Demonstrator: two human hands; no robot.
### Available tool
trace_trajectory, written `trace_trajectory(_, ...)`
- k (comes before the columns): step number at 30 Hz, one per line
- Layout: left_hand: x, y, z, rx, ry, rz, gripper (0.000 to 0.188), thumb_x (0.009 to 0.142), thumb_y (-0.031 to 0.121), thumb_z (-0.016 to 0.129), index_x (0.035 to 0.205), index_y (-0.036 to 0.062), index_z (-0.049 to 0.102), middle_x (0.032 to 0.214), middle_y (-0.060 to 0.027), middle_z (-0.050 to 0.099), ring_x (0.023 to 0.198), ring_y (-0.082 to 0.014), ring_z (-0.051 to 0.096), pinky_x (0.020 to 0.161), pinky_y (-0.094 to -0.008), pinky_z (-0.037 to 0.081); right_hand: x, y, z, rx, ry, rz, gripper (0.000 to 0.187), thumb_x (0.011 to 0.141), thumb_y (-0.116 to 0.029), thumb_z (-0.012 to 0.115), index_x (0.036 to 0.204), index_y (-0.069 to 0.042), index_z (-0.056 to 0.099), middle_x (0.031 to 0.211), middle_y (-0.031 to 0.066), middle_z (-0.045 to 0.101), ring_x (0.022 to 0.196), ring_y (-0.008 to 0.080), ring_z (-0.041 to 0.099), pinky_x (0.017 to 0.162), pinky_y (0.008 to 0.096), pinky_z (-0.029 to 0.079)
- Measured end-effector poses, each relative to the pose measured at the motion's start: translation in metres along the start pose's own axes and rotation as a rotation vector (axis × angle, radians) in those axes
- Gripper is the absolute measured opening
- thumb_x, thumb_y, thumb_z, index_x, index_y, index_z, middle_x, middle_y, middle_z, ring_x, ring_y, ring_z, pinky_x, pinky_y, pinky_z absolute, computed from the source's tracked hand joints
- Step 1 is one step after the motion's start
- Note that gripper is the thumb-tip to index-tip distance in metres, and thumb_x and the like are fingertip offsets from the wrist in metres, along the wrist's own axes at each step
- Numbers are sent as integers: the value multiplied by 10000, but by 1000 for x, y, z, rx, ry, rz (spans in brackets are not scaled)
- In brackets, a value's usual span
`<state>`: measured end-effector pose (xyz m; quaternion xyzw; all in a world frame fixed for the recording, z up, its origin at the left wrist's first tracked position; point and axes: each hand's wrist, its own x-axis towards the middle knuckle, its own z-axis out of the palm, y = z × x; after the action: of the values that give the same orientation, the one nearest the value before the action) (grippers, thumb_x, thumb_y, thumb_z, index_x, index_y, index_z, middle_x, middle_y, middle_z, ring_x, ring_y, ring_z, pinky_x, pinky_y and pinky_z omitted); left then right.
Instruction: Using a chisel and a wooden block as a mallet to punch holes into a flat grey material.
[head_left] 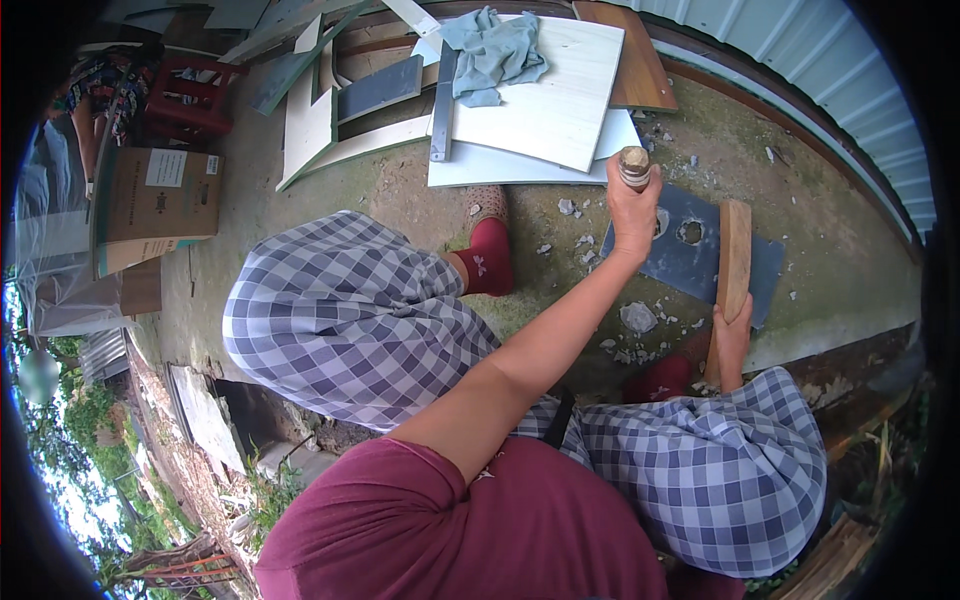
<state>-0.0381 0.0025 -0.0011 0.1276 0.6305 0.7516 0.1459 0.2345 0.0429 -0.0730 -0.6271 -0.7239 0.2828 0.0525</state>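
Note:
My left hand (634, 215) is closed around the handle of a chisel-like tool (634, 160), its round wooden end bound with rings and pointing up. The working end of this tool is hidden below my fist. It stands over a dark blue-grey panel (675, 260) lying on the ground, with a jagged hole (690, 232) broken through it and a second opening beside my wrist. My right hand (735, 335), next to my right knee, grips a thick wooden bar (735, 250), which extends above the panel's right part.
Grey broken chips (638, 318) litter the concrete around the panel. Ahead lie white boards (545, 110), a blue-grey cloth (495, 50) and a brown board (630, 60). A cardboard box (160, 200), a red plastic stool (190, 100) and another person (115, 85) are at the left.

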Motion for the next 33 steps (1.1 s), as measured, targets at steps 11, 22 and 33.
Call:
trace_trajectory(11,2,-13,-7,-15,15,-149,470,815,165,718,1140,17,411,989,-74,522,841,-139,518,782,-284,443,-2,-3,0,14,11,31,757,815,-371,634,1437,-184,246,1305,202,487,1165,397,497,948,453,407)
trace_trajectory(22,6,-9,-16,-9,-94,-71,125,843,85,647,814,24,542,754,-31,594,692,-107,548,657,-260,449,-4,-8,-2,18,25,89,769,788,-381,658,1428,-228,262,1287,202,496,1140,401,519,929,463,420)
trace_trajectory(33,6,-14,-15,104,-211,-7,132,834,87,652,810,34,534,737,1,546,684,-87,495,665,-257,433,-4,-21,-17,49,-52,129,771,785,-347,682,1426,-165,295,1308,205,497,1181,362,509,963,419,407)
